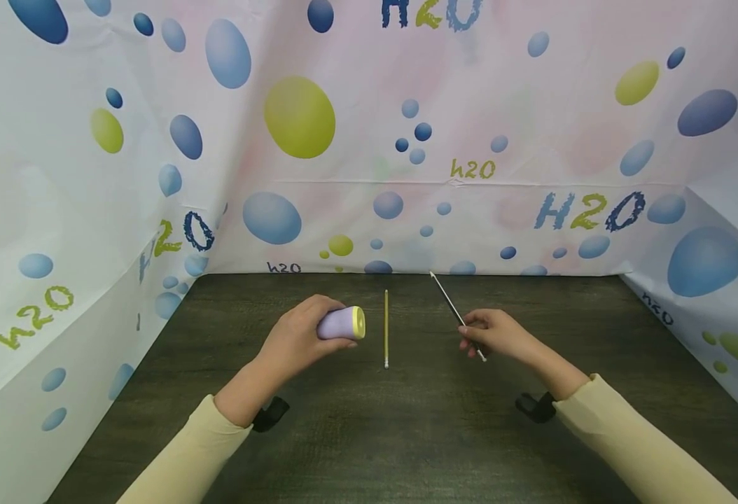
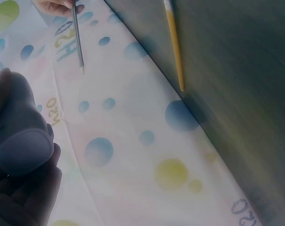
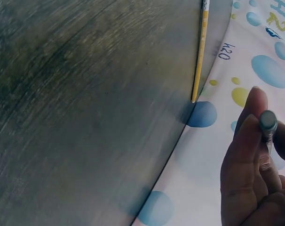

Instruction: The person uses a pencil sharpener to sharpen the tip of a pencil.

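Observation:
My left hand (image 1: 300, 334) grips a lavender, rounded pencil sharpener (image 1: 337, 323), its yellow end with a small central hole facing right. In the left wrist view the sharpener (image 2: 27, 127) looks dark, with fingers around both sides. My right hand (image 1: 495, 332) pinches a dark pencil (image 1: 446, 297) near its eraser end, above the table; its pale tip slants up and to the left. The right wrist view looks onto this pencil's eraser end (image 3: 268, 120) between thumb and fingers. Between the hands a yellow pencil (image 1: 386, 329) lies on the table, eraser end towards me.
The dark wood-grain table (image 1: 369, 434) spreads under both hands. A white sheet (image 1: 369, 161) printed with blue and green bubbles and H2O lettering stands along its back and sides. Dark bands (image 1: 271, 414) show at both wrists.

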`<state>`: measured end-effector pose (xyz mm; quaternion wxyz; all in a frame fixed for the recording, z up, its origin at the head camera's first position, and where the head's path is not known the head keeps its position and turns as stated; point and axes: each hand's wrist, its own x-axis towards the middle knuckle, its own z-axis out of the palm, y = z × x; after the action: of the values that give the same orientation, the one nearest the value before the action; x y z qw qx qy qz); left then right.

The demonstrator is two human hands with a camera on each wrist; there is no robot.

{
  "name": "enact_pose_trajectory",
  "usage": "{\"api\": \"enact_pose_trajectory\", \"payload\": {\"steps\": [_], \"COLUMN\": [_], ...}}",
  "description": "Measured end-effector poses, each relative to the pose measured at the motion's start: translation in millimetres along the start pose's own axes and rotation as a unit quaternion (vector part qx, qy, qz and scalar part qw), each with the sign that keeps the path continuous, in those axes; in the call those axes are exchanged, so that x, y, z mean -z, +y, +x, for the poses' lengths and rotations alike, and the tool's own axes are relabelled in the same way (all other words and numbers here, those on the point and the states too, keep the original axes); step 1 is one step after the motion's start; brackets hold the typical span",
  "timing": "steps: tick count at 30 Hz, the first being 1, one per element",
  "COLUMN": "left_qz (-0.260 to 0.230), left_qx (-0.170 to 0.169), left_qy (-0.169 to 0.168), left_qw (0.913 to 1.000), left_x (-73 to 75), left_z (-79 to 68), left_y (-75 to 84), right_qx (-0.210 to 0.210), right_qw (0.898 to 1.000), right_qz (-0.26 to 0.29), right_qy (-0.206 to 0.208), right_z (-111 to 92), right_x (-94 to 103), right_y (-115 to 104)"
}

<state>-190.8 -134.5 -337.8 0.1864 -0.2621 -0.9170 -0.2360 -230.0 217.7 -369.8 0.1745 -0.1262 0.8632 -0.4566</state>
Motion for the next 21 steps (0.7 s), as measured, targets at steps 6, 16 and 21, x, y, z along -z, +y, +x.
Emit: {"api": "enact_pose_trajectory", "payload": {"steps": [6, 16, 21], "left_qz": [-0.002, -0.006, -0.006], "left_qx": [0.002, 0.002, 0.003], "left_qy": [-0.003, -0.006, -0.008], "left_qw": [1.0, 1.0, 0.9999], "left_x": [-0.1, -1.2, -1.6], "left_z": [-0.2, -0.7, -0.6], "left_y": [-0.6, -0.5, -0.7], "right_qx": [-0.005, -0.027, -0.035], "right_qw": [1.0, 1.0, 0.999], "right_qz": [0.012, 0.008, 0.008], "right_qy": [-0.007, -0.006, -0.007], "right_z": [3.9, 12.7, 15.5], "right_x": [-0.3, -3.9, -3.6], "right_y": [1.8, 7.0, 8.0]}}
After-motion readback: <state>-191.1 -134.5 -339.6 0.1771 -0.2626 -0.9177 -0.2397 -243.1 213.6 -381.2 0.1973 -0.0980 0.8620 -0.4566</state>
